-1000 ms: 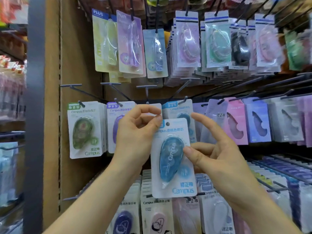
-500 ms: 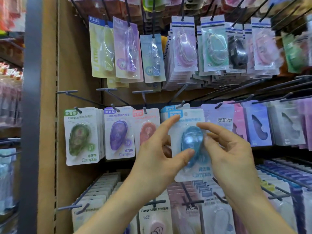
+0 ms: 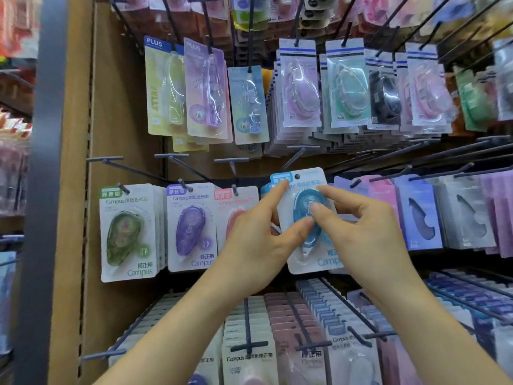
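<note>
A blue Campus correction tape pack is held up in front of the middle row of hooks. My left hand pinches its left side, forefinger at the top edge and thumb on the blue blister. My right hand holds its right side with the thumb pressed on the blister. The pack's hang hole sits near the top, just below a bare peg. More blue packs hang behind it, mostly hidden.
Green, purple and red Campus packs hang to the left. PLUS packs and other tape packs hang above, more rows below. Metal pegs stick out toward me. A brown shelf panel stands at left.
Both hands carried the blue pack up and to the right, from in front of the lower rows toward the peg in the middle row. My right hand went from touching it to holding it.
</note>
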Demonstrator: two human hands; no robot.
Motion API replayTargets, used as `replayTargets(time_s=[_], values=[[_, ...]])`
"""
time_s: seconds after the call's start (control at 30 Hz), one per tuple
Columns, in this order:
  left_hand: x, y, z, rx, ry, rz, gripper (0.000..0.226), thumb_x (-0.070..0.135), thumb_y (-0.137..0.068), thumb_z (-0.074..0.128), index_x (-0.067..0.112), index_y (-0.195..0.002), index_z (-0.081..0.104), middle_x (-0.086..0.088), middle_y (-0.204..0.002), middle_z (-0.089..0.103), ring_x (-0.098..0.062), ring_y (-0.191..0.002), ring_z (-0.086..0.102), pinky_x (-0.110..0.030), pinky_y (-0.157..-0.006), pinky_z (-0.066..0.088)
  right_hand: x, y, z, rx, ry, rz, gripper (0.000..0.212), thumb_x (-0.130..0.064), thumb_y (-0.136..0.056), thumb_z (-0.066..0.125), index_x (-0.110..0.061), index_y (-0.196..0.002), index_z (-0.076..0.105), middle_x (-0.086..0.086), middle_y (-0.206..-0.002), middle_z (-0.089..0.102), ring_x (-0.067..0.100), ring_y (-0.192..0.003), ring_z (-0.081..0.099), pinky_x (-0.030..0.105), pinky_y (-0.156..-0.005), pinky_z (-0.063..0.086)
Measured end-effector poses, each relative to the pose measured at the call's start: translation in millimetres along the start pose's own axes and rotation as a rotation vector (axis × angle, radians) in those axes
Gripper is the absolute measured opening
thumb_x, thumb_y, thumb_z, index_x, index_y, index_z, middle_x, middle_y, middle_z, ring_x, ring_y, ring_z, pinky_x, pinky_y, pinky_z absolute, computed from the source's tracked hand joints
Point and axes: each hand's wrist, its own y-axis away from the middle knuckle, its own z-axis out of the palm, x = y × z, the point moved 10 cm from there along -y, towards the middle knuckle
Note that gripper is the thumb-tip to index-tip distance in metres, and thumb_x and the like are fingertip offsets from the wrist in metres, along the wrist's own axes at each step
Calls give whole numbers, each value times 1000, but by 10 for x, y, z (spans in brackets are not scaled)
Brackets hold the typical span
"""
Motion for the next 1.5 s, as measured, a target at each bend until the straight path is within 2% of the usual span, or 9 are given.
replayTargets(time_s=[0.13, 0.27, 0.4, 0.57, 0.8, 0.93, 1.07, 1.3, 1.5], values=[[-17, 44, 48, -51, -7, -38, 98, 48, -68, 74, 32, -152, 26, 8, -103, 62, -12, -87, 66, -32, -81, 53, 104, -31, -6, 25, 44, 50, 30, -19, -90, 68, -20, -120, 69, -13, -101, 71, -5, -86, 67, 14, -70, 56], [-93, 156, -15, -24, -37, -73, 92, 22, -76, 82, 34, -150, 29, 12, -83, 60, 4, -61, 57, -16, -67, 45, 32, -12, 53, -22, 331, 24, 31, -40, -86, 69, -31, -116, 67, -22, -86, 63, -13, -81, 59, 3, -65, 43], [-126, 262, 1, -35, -81, -25, 86, 10, -81, 76, 42, -147, 29, 7, -91, 62, -3, -61, 58, -19, -66, 49, -9, -7, 248, -143, 830, 44, 62, -70, -75, 62, -35, -124, 48, -6, -109, 66, 21, -103, 60, 33, -77, 47], [-227, 468, -118, -42, -292, -32, 69, 12, -86, 66, 47, -138, 39, 22, -95, 60, -3, -74, 64, -28, -80, 54, 18, -49, 423, -123, 1003, -46, 59, -61, -82, 58, -22, -124, 41, 10, -111, 64, 35, -104, 58, 38, -75, 43], [-129, 577, -350, 99, -739, 150, 43, 25, -85, 55, 31, -127, 61, 9, -126, 57, -12, -116, 47, -32, -94, 46, 225, -162, 599, -120, 1131, -53, 73, -55, -92, 52, -16, -146, 21, 14, -124, 56, 36, -108, 57, 34, -69, 34], [-260, 467, -371, 20, -866, 45, 55, 25, -90, 49, 30, -145, 42, 5, -157, 24, -17, -135, 25, -34, -108, 36, 286, -195, 678, -102, 1132, -66, 69, -52, -93, 54, -16, -143, 24, 17, -118, 60, 36, -103, 59, 33, -66, 35], [-272, 434, -361, -20, -861, 26, 56, 25, -92, 49, 28, -146, 38, 7, -159, 16, -17, -135, 28, -35, -107, 38, 320, -193, 719, -98, 1116, -79, 68, -51, -94, 55, -16, -143, 24, 17, -116, 62, 37, -102, 60, 34, -66, 36], [-169, 660, -351, 84, -695, 167, 41, 18, -83, 56, 22, -123, 64, 1, -128, 56, -22, -110, 57, -37, -87, 50, -28, 167, 439, -42, 1098, -180, 55, -40, -95, 50, -21, -144, 31, 16, -104, 66, 38, -93, 59, 38, -66, 33], [103, 1051, -122, 144, -444, 251, 26, 22, -84, 53, 25, -104, 70, 20, -88, 53, 2, -74, 47, -18, -67, 41, -245, 646, -212, 27, 755, -90, 11, -30, -86, 60, -31, -95, 66, -14, -71, 67, 10, -71, 65, 33, -71, 53]])
